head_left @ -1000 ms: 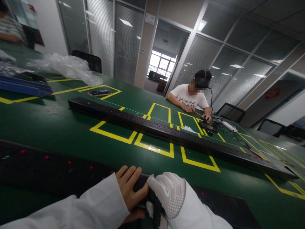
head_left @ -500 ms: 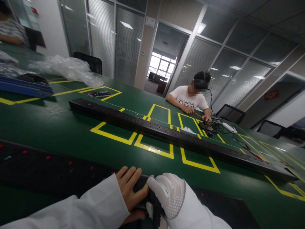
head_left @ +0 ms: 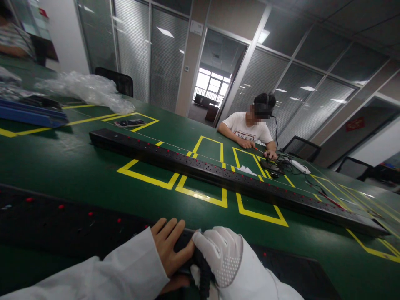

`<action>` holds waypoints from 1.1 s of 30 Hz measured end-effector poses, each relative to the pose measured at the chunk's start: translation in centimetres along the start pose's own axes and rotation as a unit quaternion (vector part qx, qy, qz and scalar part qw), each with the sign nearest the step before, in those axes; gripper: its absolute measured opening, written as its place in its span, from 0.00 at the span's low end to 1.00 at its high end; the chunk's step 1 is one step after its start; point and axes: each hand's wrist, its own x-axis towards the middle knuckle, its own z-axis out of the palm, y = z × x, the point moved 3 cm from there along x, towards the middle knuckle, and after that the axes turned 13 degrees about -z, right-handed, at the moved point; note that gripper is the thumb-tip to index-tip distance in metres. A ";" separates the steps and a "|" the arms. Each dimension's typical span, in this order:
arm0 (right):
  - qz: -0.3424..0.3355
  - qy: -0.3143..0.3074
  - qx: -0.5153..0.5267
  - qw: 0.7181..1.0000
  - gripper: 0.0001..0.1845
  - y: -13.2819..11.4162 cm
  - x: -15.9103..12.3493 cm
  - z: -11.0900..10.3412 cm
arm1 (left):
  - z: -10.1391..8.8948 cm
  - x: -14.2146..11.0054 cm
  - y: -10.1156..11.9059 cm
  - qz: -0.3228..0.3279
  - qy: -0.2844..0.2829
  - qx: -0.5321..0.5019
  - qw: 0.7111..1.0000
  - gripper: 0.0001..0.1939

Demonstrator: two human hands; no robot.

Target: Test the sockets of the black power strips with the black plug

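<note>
A long black power strip (head_left: 103, 227) with red dots lies across the near side of the table, under both my hands. My left hand (head_left: 171, 243) is bare. Its fingers reach over the strip's far edge and its thumb points toward my other hand. My right hand (head_left: 220, 254), in a white dotted glove, is closed round a black ribbed cable end (head_left: 204, 277) on the strip. Most of that part is hidden in the glove, so I cannot make out its front end. The two hands touch or nearly touch at the left thumb.
Another long black power strip (head_left: 218, 171) lies slantwise beyond my hands, over yellow tape outlines. Clear plastic wrap (head_left: 90, 89), a blue rail (head_left: 34, 114) and a phone (head_left: 129, 123) are at the far left. Across the table a person (head_left: 250, 129) works beside tangled cables (head_left: 287, 164).
Both hands keep the same grip and place. The view has shifted very slightly.
</note>
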 end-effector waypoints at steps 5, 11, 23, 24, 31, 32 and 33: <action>0.012 0.001 -0.012 1.000 0.18 0.1 0.0 0.5 | -0.3 0.2 0.1 -0.002 -0.022 0.008 1.000 0.34; 0.044 0.008 -0.043 0.998 0.27 0.5 0.1 1.8 | -0.4 0.1 0.0 -0.003 -0.030 0.007 1.000 0.34; 0.041 0.035 -0.076 0.996 0.26 0.2 0.0 1.7 | -0.7 0.3 0.2 -0.014 -0.043 0.013 0.999 0.37; 0.041 0.035 -0.077 0.996 0.26 0.2 0.0 1.7 | -0.8 0.3 0.2 -0.012 -0.047 0.017 0.999 0.37; 0.043 0.030 -0.079 0.996 0.25 0.3 0.1 1.9 | -0.8 0.3 0.1 0.006 -0.057 0.038 0.998 0.45; 0.043 0.029 -0.077 0.996 0.25 0.3 0.1 2.0 | -0.8 0.3 0.1 0.006 -0.056 0.040 0.998 0.45; 0.043 0.028 -0.075 0.996 0.25 0.3 0.1 2.0 | -0.8 0.3 0.1 0.006 -0.055 0.042 0.998 0.46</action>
